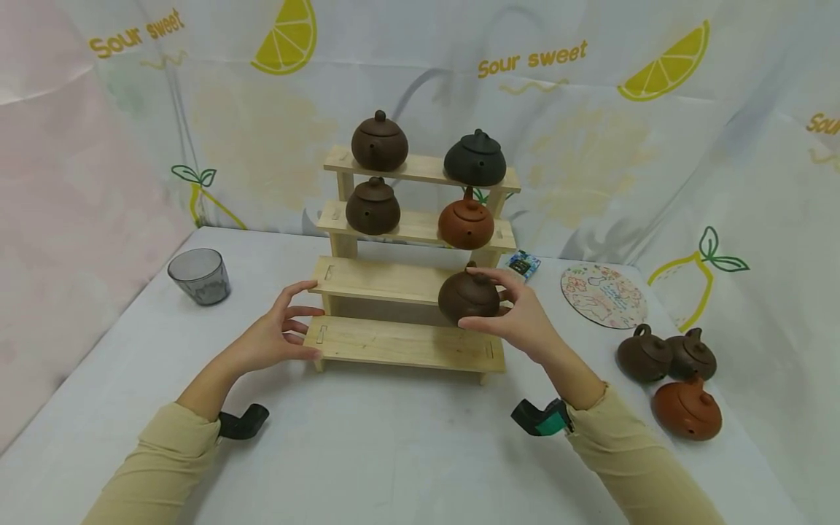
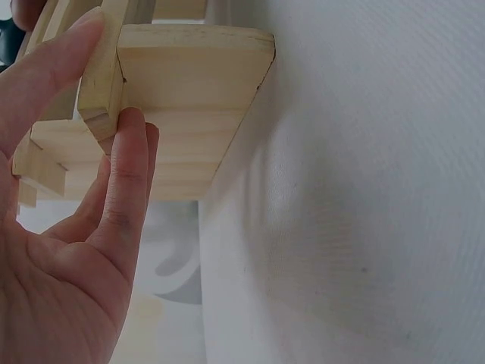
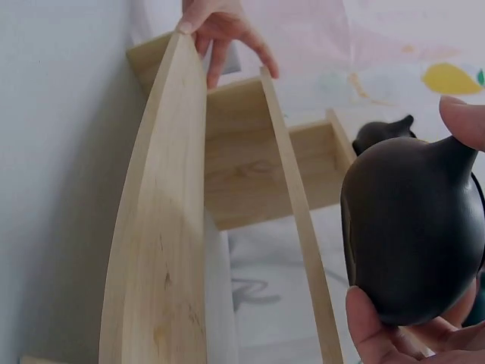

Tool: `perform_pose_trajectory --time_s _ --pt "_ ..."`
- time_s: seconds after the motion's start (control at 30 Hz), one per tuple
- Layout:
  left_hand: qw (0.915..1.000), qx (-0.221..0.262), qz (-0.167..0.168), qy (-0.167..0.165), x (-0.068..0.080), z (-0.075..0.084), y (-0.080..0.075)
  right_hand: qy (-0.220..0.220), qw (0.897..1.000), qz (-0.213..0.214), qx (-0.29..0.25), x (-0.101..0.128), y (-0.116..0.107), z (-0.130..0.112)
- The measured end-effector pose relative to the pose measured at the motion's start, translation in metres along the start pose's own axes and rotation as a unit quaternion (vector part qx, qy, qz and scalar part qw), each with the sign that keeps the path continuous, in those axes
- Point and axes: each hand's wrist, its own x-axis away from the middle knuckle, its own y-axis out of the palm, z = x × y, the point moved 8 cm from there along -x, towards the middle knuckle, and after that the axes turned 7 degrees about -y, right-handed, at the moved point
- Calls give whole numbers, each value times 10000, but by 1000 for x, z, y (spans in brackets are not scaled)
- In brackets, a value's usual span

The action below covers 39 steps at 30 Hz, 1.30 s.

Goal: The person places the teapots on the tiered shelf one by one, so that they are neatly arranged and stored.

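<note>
A stepped wooden rack (image 1: 400,343) stands mid-table with teapots on its upper steps. My right hand (image 1: 518,313) grips a dark brown teapot (image 1: 469,297) at the right end of the second step from the bottom; in the right wrist view the teapot (image 3: 413,231) sits between thumb and fingers. My left hand (image 1: 278,335) rests with straight fingers (image 2: 125,174) against the left end of the rack (image 2: 189,98), thumb on the edge above. Two brown teapots (image 1: 379,142), a black one (image 1: 475,159) and an orange one (image 1: 466,224) stand higher up.
A grey cup (image 1: 200,275) stands at the left. To the right lie a round patterned coaster (image 1: 604,295), a small box (image 1: 523,264), and three loose teapots (image 1: 682,379). A lemon-print cloth hangs behind.
</note>
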Motion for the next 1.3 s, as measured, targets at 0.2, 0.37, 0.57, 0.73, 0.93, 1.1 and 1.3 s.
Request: perform_pose_trajectory --time_s 0.2,0.37,0.57,0.73,0.93,1.1,1.3 --pt "10000 17 -36 -54 0 -2 0 -101 9998 -98 -123 -12 21 -7" --pt "10000 -25 -20 -69 0 0 1 -125 9994 -134 -280 -25 38 -10" --pt "10000 -37 1 -89 0 0 1 -186 9992 -163 -321 -40 56 -15" --pt "10000 -23 -2 -88 0 -1 -1 -369 9982 -302 -354 -54 72 -19" --pt "10000 54 -17 -55 0 -2 0 -486 9977 -391 -280 -68 90 -24" --pt "9999 67 -29 -84 0 -1 0 -601 9974 -367 -178 -78 101 -28" --pt "9999 55 -46 -118 0 -1 0 -574 9980 -224 128 -86 108 -30"
